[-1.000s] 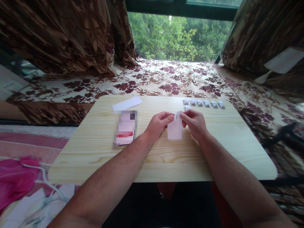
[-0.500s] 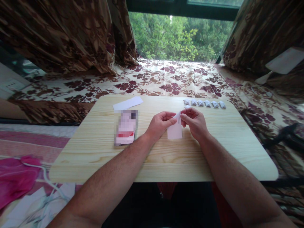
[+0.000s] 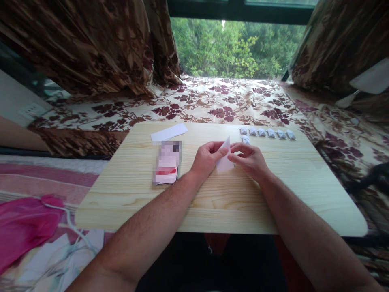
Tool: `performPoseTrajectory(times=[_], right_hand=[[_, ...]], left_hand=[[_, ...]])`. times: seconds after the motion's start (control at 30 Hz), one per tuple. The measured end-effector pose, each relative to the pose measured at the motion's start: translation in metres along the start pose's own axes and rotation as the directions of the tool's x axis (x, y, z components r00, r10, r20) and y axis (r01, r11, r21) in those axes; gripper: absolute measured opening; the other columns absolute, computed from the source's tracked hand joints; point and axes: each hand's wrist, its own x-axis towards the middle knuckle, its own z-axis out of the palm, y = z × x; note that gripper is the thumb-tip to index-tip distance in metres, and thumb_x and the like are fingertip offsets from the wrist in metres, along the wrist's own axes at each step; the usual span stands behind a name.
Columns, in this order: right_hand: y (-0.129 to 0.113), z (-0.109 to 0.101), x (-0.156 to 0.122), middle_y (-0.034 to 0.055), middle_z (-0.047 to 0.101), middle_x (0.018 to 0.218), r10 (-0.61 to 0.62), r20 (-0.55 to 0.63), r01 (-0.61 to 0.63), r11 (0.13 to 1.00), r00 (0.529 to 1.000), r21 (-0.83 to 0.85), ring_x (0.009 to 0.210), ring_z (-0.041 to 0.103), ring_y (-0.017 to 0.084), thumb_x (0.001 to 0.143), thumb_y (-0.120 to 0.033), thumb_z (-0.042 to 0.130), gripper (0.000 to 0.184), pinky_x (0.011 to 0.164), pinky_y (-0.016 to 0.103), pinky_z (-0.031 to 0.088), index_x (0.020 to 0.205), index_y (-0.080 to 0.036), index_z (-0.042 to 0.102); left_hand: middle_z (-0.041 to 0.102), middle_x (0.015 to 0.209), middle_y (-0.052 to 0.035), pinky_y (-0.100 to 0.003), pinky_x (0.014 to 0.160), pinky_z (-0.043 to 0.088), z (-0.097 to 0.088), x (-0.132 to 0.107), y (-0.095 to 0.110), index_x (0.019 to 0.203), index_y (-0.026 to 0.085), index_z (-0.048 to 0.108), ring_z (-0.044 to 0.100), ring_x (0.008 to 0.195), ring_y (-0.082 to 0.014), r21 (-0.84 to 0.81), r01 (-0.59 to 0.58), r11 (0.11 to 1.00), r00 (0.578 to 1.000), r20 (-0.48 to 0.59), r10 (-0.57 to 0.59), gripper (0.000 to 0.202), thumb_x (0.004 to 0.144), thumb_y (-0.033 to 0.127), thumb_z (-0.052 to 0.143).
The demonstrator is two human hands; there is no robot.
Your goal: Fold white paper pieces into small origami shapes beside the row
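Since the earlier frame, the white paper (image 3: 224, 164) has tilted, with a sharp point at its far end, and the right hand (image 3: 249, 157) has slid nearer along its right edge. The left hand (image 3: 207, 157) pinches the paper between thumb and fingers over the pale table (image 3: 304, 198); the right fingers curl at its edge, whether gripping I cannot tell. Far right, 6 folded pieces (image 3: 262, 132) form a row, 1 more just nearer. Left, a phone (image 3: 167, 163) shows a red band, its writing pixelated beyond reading. White strips (image 3: 169, 132) lie beyond it.
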Motion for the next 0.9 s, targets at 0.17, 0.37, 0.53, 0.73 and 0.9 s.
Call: performPoseTrajectory(times=[0.17,0.37,0.53,0.73,0.9], right_hand=[[0.0022,0.0004,0.0005,0.0048,0.067,0.093,-0.040,-0.045,0.039,0.999,0.998,-0.016,0.083,0.061,0.017,0.077,-0.037,0.075,0.019,0.065,0.027,0.050,0.075,-0.019,0.069],[-0.0010,0.0006,-0.0006,0.0046,0.068,0.094,-0.010,0.011,0.010,1.000,1.000,-0.006,0.082,0.062,0.017,0.074,-0.037,0.078,0.021,0.065,0.027,0.051,0.076,-0.019,0.068],[-0.0002,0.0033,-0.0010,0.0046,0.068,0.094,-0.015,0.020,0.016,0.999,1.000,-0.030,0.080,0.063,0.017,0.073,-0.041,0.080,0.025,0.063,0.028,0.051,0.073,-0.019,0.067],[0.0037,0.0029,-0.0011,0.0033,0.068,0.085,0.027,-0.027,-0.027,1.000,0.999,-0.009,0.067,0.059,0.014,0.074,-0.047,0.078,0.030,0.055,0.026,0.047,0.074,-0.019,0.065],[0.0047,0.0015,-0.0002,0.0011,0.065,0.074,0.040,-0.030,-0.040,0.999,0.999,0.006,0.060,0.055,0.012,0.075,-0.043,0.078,0.027,0.054,0.026,0.043,0.076,-0.018,0.066]], left_hand=[[0.076,0.094,-0.0085,-0.027,0.070,0.051,0.0010,-0.0003,0.0005,0.105,0.013,0.073,0.067,0.075,-0.0162,-0.031,0.005,1.000,1.000,0.000,-0.005,0.046,0.069,0.039,0.082],[0.076,0.096,-0.0083,-0.027,0.068,0.051,0.0003,-0.0005,0.0000,0.106,0.014,0.072,0.067,0.076,-0.0170,-0.011,0.009,1.000,1.000,-0.012,-0.009,0.047,0.067,0.038,0.083],[0.075,0.095,-0.0078,-0.027,0.068,0.051,0.0008,-0.0010,0.0004,0.105,0.014,0.073,0.067,0.075,-0.0168,0.004,0.005,1.000,1.000,-0.017,-0.005,0.046,0.067,0.040,0.082],[0.074,0.085,-0.0053,-0.028,0.069,0.050,0.0019,-0.0004,0.0016,0.096,0.013,0.073,0.064,0.072,-0.0154,-0.006,-0.012,1.000,1.000,-0.004,0.012,0.040,0.065,0.036,0.083],[0.073,0.083,-0.0038,-0.027,0.068,0.048,0.0015,0.0000,0.0027,0.096,0.013,0.073,0.063,0.071,-0.0147,0.008,-0.023,1.000,1.000,-0.016,0.023,0.038,0.066,0.035,0.082]])
